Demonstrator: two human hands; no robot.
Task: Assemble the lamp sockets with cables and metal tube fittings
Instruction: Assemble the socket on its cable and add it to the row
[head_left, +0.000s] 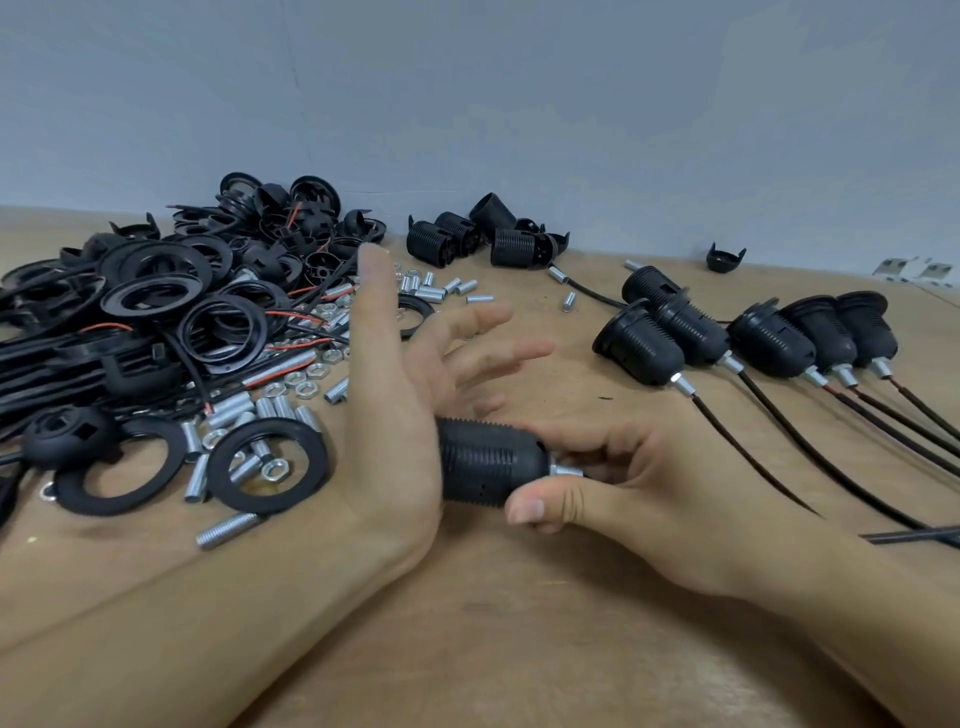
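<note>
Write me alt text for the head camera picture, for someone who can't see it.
Two bare hands work a black threaded lamp socket over a wooden table: the right hand pinches it near its metal tube fitting, the open left hand presses its other end. Loose black rings, cables, nuts and tubes lie left; finished sockets with cables lie right.

This looks like a small assembly workshop: a bare wooden workbench (519, 623) set against a plain grey-blue wall (519, 104). Left on the bench lies a heap of black rings, caps and wires (156, 312), with loose metal tubes and nuts (291, 395) beside it. Right of the heap, finished cabled sockets (753, 343) lie in a row.
</note>
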